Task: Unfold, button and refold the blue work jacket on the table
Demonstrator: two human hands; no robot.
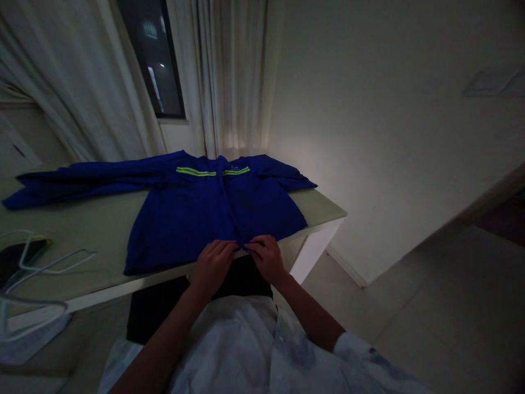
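Note:
A blue jacket point(192, 213) with a yellow-green chest stripe lies flat, front up, on a pale table point(82, 230); one sleeve stretches far to the left. Both my hands meet at the bottom hem, at the middle front closure, by the table's near edge. My left hand point(213, 264) has its fingers curled and pinched on the hem. My right hand point(267, 257) pinches the hem right beside it. What lies between the fingertips is too dark to make out.
White wire hangers point(45, 262) lie on the table's left part, next to a dark flat object point(16, 254). Curtains point(229, 76) and a dark window point(151, 54) stand behind the table. A white wall and bare floor are to the right.

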